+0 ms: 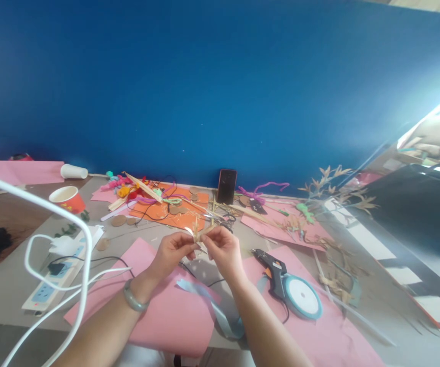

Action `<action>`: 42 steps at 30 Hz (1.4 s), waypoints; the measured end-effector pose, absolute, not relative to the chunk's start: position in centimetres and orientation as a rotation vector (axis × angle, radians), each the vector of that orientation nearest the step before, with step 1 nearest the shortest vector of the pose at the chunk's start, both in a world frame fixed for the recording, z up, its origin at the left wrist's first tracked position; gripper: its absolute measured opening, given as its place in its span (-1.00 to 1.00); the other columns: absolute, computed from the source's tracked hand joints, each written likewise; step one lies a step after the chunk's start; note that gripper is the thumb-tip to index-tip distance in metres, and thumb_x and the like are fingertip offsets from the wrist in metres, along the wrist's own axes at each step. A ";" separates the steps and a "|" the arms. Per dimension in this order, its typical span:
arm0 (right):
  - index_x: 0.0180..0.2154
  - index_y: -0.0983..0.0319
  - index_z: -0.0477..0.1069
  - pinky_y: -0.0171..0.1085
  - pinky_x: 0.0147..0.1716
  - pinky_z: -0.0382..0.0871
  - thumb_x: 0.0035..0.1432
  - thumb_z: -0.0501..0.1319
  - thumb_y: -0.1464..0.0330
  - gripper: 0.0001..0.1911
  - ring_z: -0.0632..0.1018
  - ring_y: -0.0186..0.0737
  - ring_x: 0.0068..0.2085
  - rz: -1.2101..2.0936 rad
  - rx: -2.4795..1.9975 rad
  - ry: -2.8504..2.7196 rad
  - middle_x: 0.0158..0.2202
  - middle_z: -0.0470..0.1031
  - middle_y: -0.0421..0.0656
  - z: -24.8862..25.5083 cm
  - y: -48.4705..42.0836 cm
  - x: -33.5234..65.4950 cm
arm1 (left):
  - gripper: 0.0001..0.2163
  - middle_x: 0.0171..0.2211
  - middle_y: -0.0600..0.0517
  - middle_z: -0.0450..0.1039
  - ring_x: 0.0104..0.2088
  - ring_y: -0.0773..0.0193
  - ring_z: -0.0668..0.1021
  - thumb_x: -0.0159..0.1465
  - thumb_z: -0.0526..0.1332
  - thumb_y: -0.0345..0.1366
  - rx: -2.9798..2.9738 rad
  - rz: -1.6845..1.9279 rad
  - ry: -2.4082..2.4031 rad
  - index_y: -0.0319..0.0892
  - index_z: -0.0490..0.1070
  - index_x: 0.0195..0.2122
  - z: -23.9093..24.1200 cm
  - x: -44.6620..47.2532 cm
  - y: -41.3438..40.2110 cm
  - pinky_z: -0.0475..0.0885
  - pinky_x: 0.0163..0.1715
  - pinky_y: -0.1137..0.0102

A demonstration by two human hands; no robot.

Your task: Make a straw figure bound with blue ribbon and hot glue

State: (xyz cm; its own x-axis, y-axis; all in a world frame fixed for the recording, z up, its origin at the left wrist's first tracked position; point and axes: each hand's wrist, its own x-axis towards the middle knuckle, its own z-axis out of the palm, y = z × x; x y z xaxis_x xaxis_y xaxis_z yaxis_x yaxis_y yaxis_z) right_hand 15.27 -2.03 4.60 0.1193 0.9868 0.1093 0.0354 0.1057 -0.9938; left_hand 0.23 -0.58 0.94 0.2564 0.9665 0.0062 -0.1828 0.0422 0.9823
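two hands meet over a straw-coloured piece

at the middle of the grey tabletop (9, 290), the left hand (176, 250) is nearly closed, its thumb and fingertips pinching a thin straw-coloured piece (196, 235). the right hand (222, 250) pinches the same piece from the other side, fingers curled in (the fingertips hide much of it, so its full shape is hard to tell). a pale bracelet (134, 297) circles the left wrist.

near and below the hands lies a pink sheet (174, 331), with a pale blue ribbon (220, 308) trailing across it and curling between the forearms. to the right, a black glue gun (275, 270) rests on another pink sheet, a white-centred spool (303, 296) just beside its handle.

on the far side, an orange sheet (159, 213) carries loose straw bits and cords, and a phone (226, 186) stands upright near the blue wall (220, 92). to the left sit a white power strip (57, 275) with plugs in it, a red and white paper cup (68, 199), and farther off a white cup (74, 171) on its side.
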 end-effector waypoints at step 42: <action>-0.39 0.23 0.35 -0.39 -0.70 0.17 0.04 0.26 0.13 -0.71 0.29 -0.44 -0.68 0.849 -1.256 -1.278 -0.52 0.49 -0.20 7.2 -2.1 17.5 | -0.78 -0.59 0.03 0.46 -0.61 0.41 0.41 0.08 0.33 -0.19 1.044 1.146 0.854 -0.29 0.49 -0.43 -0.4 -0.2 0.7 0.34 -0.57 0.49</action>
